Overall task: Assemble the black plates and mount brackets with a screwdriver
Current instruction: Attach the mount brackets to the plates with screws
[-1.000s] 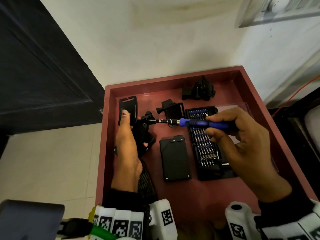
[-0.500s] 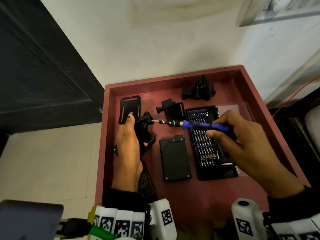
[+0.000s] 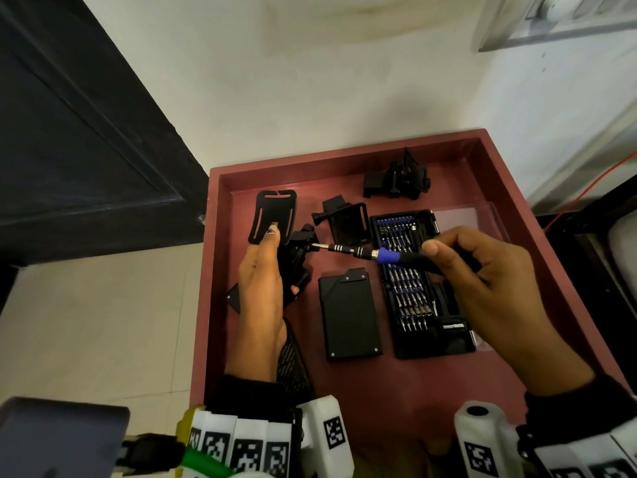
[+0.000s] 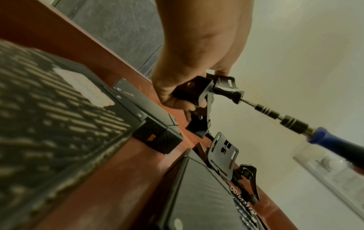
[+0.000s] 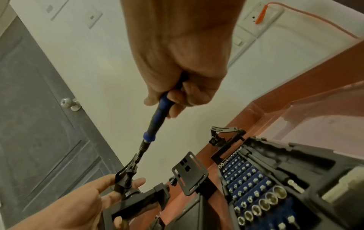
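Black bracket sits gripped in your left hand; your right hand grips the screwdriver, tip on its screw.

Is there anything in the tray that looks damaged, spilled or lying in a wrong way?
Nothing stands out. The left hand holds the mount bracket, the right hand holds the screwdriver at its screw, and the bit case lies open and orderly in the red tray.
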Demonstrator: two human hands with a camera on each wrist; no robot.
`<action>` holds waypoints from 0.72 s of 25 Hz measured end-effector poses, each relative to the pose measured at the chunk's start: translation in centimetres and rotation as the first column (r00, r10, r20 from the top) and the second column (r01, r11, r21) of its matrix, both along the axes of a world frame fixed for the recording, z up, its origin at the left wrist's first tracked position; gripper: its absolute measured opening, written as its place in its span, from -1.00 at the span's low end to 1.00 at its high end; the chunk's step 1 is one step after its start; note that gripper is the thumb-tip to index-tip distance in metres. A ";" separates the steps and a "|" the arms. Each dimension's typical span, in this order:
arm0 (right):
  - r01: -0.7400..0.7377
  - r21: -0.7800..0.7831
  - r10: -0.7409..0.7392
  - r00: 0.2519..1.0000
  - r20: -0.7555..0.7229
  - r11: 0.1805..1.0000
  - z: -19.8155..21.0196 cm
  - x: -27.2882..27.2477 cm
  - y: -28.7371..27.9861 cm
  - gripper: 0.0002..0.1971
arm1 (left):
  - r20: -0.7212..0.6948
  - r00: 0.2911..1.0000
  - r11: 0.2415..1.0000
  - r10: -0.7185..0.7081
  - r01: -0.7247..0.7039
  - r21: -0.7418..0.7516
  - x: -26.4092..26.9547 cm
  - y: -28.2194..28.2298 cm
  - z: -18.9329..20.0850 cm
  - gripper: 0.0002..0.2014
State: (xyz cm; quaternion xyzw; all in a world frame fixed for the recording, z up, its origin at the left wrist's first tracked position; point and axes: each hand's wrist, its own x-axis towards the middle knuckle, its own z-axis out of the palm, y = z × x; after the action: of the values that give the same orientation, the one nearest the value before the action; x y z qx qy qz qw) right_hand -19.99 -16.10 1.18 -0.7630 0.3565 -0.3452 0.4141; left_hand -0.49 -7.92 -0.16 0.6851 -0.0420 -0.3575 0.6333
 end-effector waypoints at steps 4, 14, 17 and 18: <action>-0.126 0.003 0.125 0.987 -0.098 0.992 0.2 -0.1 0.0 -0.56 | 0.000 0.999 0.999 0.032 -0.032 -0.005 0.4 0.2 0.0 -0.91; -0.131 0.003 0.130 0.985 -0.115 0.991 0.2 -0.1 0.2 -0.71 | 0.110 0.993 0.999 0.033 -0.029 -0.039 0.4 0.3 -0.5 -0.98; -0.060 0.092 0.065 0.996 -0.057 0.994 0.2 0.3 0.6 -0.78 | 0.105 0.994 0.997 0.022 -0.014 -0.076 0.1 0.2 -0.2 -0.95; -0.073 0.130 0.080 0.996 -0.051 0.989 0.2 0.3 0.8 -0.76 | 0.099 0.995 0.997 0.017 -0.009 -0.080 0.0 0.1 -0.1 -0.94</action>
State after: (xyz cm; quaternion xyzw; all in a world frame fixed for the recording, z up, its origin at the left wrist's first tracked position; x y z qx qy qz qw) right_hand -19.69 -15.34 1.34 -0.7574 0.3599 -0.2841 0.4649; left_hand -0.51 -7.79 -0.30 0.6768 -0.0834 -0.3168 0.6593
